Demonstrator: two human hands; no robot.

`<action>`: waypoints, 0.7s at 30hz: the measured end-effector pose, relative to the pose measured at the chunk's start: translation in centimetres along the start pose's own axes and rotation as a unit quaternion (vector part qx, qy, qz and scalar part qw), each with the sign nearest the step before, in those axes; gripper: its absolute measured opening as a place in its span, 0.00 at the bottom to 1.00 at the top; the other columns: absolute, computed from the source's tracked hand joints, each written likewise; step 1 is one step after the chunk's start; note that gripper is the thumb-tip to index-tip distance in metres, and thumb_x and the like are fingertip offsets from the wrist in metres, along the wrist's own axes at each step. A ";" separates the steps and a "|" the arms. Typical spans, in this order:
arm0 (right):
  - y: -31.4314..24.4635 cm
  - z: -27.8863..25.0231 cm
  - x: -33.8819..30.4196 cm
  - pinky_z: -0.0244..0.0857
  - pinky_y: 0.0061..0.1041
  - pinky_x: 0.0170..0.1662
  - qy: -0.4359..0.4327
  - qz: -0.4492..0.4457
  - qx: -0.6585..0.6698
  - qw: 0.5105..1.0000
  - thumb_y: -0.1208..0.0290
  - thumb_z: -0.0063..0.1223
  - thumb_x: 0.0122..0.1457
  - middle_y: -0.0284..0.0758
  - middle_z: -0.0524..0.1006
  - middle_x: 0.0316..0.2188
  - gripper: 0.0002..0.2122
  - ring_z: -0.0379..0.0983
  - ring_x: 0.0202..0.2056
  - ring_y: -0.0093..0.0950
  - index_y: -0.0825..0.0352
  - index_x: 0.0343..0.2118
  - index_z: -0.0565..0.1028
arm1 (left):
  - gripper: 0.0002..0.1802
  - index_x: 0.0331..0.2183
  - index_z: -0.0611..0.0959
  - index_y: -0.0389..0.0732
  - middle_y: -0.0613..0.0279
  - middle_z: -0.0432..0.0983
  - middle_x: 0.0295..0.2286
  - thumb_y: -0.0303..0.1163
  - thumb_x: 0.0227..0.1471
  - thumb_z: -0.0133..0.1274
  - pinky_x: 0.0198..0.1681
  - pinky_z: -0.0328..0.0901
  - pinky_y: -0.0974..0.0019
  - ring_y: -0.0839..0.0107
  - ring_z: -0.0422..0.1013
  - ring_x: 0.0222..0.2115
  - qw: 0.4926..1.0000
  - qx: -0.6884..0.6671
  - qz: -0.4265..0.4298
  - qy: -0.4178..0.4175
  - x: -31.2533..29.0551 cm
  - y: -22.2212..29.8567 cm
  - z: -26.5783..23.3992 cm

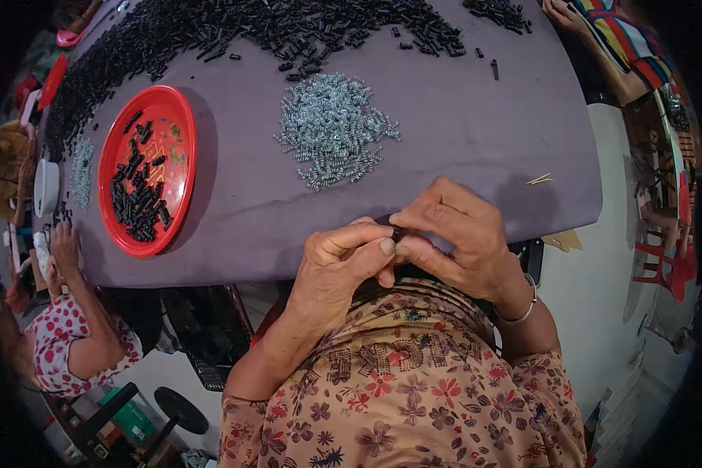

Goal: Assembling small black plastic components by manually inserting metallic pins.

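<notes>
pinched by left hand [337, 261], right hand [466, 238]: small black piece [398, 233] (part-hidden)

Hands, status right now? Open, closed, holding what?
Left hand: closed, pinching a small black piece, mostly hidden, exact shape unclear.
Right hand: closed, pinching the same piece.

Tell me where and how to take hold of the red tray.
Best gripped, I'd judge, with the nearer left hand, coming from the right: pinch the right rim of the red tray. That raised edge borders the tablecloth, while small springs lie just off its left edge. Keep it level, since loose black pieces lie inside.
</notes>
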State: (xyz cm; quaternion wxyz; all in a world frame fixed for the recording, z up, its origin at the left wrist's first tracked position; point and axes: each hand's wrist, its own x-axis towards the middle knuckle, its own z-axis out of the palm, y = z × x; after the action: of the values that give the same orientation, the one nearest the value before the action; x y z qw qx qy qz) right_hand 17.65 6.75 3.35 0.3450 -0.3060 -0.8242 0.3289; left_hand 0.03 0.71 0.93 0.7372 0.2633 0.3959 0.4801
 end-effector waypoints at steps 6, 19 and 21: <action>-0.4 -0.5 0.3 0.64 0.27 0.29 -0.014 -0.045 -0.049 0.998 0.69 0.65 0.40 0.36 0.69 0.26 0.17 0.67 0.27 0.32 0.70 0.34 0.75 | 0.08 0.34 0.81 0.30 0.67 0.68 0.26 0.23 0.52 0.52 0.28 0.62 0.78 0.81 0.66 0.24 1.000 -0.006 -0.006 0.004 0.1 0.5 0.1; -0.3 0.9 -0.2 0.61 0.27 0.25 0.042 -0.099 -0.138 0.985 0.73 0.65 0.36 0.35 0.66 0.23 0.15 0.65 0.24 0.31 0.71 0.29 0.73 | 0.07 0.33 0.81 0.29 0.68 0.67 0.26 0.22 0.52 0.52 0.31 0.61 0.77 0.81 0.64 0.27 1.000 -0.010 0.017 -0.007 0.1 0.2 0.0; -0.3 1.0 -0.2 0.61 0.26 0.25 0.049 -0.099 -0.146 0.983 0.74 0.64 0.36 0.35 0.66 0.23 0.14 0.64 0.24 0.31 0.71 0.29 0.73 | 0.08 0.34 0.81 0.29 0.68 0.67 0.26 0.23 0.53 0.52 0.31 0.61 0.77 0.81 0.64 0.26 1.000 -0.014 0.009 0.002 0.1 0.1 0.1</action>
State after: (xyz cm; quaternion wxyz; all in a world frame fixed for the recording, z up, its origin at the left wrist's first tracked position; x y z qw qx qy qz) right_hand 16.90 6.13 2.94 0.3677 -0.2857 -0.8715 0.1539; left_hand 0.08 0.86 0.96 0.7356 0.2552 0.3883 0.4930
